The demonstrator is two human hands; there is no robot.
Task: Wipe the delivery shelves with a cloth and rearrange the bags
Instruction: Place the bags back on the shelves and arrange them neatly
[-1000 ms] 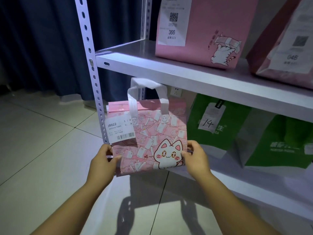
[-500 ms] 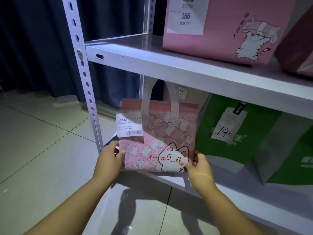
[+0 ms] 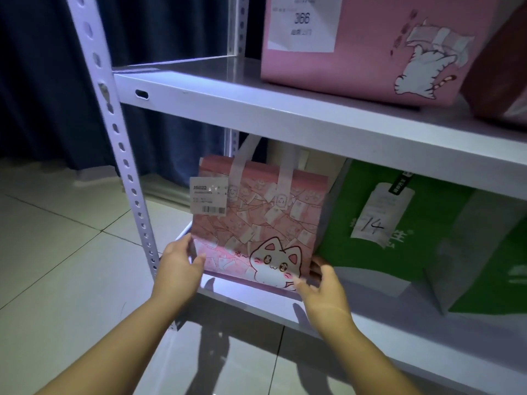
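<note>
A small pink cat-print bag with white handles and a barcode label stands upright on the lower shelf, at its left end. My left hand grips the bag's lower left corner. My right hand holds its lower right corner, with the fingers partly behind the bag. Right beside it stands a green bag tagged 14. No cloth is in view.
The upper shelf carries a large pink bag labelled 366 and a dark red bag at the right edge. Another green bag stands further right below. A perforated white upright frames the left side. Tiled floor and dark curtain lie to the left.
Both hands carried the pink cat bag forward from in front of the rack and set it onto the lower shelf, under the upper shelf. The view moved closer.
</note>
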